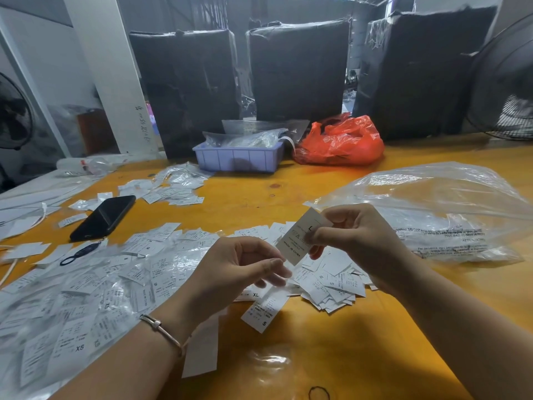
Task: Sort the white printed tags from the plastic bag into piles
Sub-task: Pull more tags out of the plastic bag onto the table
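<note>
Single head-worn wide-angle view; looks forward and down from above the yellow-orange wooden table (331,342); both hands close below lens; black wrapped bales (297,70) far behind.

Clutter on the yellow table (236,197) apart from the sorting work.

A black phone (103,217) lies at 9 o'clock, a dark blue ring strap (79,253) just below it. At 12 o'clock sits a lilac plastic tray (238,159) holding clear packets, with a red plastic bag (341,141) beside it at 1 o'clock. Behind stand 3 black wrapped bales (298,70). A fan (509,82) stands at 2 o'clock. A black hair tie (319,393) lies at 6 o'clock.
</note>
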`<state>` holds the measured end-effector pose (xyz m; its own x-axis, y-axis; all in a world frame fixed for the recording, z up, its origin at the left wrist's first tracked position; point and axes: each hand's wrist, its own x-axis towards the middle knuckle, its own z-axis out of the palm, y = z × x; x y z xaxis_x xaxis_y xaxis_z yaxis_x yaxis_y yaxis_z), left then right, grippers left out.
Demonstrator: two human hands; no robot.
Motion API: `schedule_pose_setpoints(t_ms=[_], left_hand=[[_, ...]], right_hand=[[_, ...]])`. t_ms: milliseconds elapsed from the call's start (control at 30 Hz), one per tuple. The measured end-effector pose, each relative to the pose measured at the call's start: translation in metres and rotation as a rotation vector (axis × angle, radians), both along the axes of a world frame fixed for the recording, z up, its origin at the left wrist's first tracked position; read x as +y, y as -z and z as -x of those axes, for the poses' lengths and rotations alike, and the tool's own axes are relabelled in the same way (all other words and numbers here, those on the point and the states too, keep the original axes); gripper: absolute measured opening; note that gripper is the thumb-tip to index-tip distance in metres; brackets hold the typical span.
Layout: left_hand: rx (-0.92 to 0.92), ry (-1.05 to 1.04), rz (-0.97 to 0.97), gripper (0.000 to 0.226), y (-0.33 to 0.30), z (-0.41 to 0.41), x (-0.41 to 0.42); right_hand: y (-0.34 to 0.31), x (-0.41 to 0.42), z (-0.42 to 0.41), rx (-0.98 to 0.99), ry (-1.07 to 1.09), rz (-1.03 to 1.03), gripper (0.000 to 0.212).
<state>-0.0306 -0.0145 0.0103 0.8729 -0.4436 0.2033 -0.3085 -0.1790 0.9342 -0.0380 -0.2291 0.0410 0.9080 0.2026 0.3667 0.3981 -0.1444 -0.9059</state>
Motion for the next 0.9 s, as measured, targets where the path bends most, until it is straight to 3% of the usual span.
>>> schedule_pose_setpoints(t_ms=[300,500,700,900], left_hand=[[0.026,0.022,0.034,0.022,-0.001,0.001,-0.002],[0.029,0.014,0.046,0.022,0.000,0.000,-0.001],[0.041,0.007,0.054,0.024,-0.002,0.000,-0.001],[0.043,-0.007,0.055,0.025,-0.002,0.001,-0.002]], right_hand=[[0.002,0.002,0.001,0.066,-0.019,0.110,0.005],[0.004,0.007,0.004,-0.080,0.061,0.099,0.007],[0.007,0.010,0.005,-0.085,0.046,0.237,0.013],[0.000,0.005,0.005,-0.211,0.185,0.138,0.009]])
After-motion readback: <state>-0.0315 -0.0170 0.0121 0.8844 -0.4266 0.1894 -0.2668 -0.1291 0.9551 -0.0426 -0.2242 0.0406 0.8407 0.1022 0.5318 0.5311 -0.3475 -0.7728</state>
